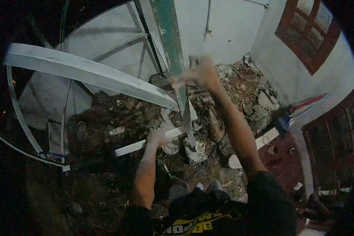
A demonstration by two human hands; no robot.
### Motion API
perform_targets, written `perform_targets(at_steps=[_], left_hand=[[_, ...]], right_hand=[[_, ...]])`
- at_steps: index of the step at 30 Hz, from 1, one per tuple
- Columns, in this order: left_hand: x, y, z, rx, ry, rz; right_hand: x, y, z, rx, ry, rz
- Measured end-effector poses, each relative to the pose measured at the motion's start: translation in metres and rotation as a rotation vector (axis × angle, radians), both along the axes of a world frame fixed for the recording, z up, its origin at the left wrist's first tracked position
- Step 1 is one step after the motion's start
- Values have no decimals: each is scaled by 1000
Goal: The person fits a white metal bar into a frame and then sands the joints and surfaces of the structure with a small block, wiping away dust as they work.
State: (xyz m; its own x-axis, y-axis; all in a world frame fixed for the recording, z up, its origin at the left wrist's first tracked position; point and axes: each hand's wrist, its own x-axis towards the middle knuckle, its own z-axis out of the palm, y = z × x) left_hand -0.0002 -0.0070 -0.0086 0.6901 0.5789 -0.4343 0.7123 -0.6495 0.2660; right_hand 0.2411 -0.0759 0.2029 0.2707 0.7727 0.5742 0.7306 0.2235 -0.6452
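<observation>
Left hand (pixel 157 137) closed around a white strip (pixel 153 142), held low beside the green post (pixel 170 43), arm bent. Right hand (pixel 198 72) raised against the post, blurred; grip there cannot be told. Risk: strip could slip and drop into the rubble (pixel 240 94) below the post if the one-handed hold loosens.

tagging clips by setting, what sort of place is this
Probably a building site or a yard under renovation: broken rubble covers the ground, white-painted metal rails curve past like a stair frame, and bare plastered walls enclose it.
</observation>
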Motion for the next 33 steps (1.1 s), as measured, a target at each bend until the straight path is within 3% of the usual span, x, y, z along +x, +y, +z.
perform_targets(at_steps=[2,3,5,7,10,11,13,14,16,18,20,22,24,27,31,32,33], left_hand=[[-2,5,-14,40,-1,-99],[-3,5,-15,43,4,-99],[-3,6,-14,-50,16,-4],[-3,6,-13,-35,-24,-6],[-6,0,-3,-44,-74,-34],[-7,-1,0,-58,-97,-61],[-7,2,-14,16,-57,-86],[-6,7,-23,91,-19,-116],[-3,19,-42,115,39,-143],[-3,13,-40,118,102,-159],[-2,5,-12,20,12,-89],[-6,12,-28,-7,-71,-54],[-10,5,-28,-54,-146,-16],[-3,2,1,-4,7,-63],[-4,8,-12,-5,-10,-46],[-5,4,-14,0,-37,-46],[-5,2,-16,-8,-37,-46]], right_hand=[[-9,-1,64,-47,171,49],[-14,1,63,-44,175,51],[-23,3,65,220,246,163],[-17,3,4,142,417,129],[-20,-18,-97,-20,376,-25],[-20,-21,-92,-21,377,-21],[-22,-29,-64,-182,-21,-210],[-23,-28,-48,-195,95,-143],[-23,-19,-7,-2,610,38],[-37,-34,71,147,578,84],[-30,-23,59,188,568,133],[-26,-8,14,327,661,226],[-26,-24,-43,151,44,-154],[-30,-37,-89,61,148,-149],[-13,-25,-42,93,29,-176],[-15,-23,-9,181,348,-50],[-17,-23,-2,218,508,16]])
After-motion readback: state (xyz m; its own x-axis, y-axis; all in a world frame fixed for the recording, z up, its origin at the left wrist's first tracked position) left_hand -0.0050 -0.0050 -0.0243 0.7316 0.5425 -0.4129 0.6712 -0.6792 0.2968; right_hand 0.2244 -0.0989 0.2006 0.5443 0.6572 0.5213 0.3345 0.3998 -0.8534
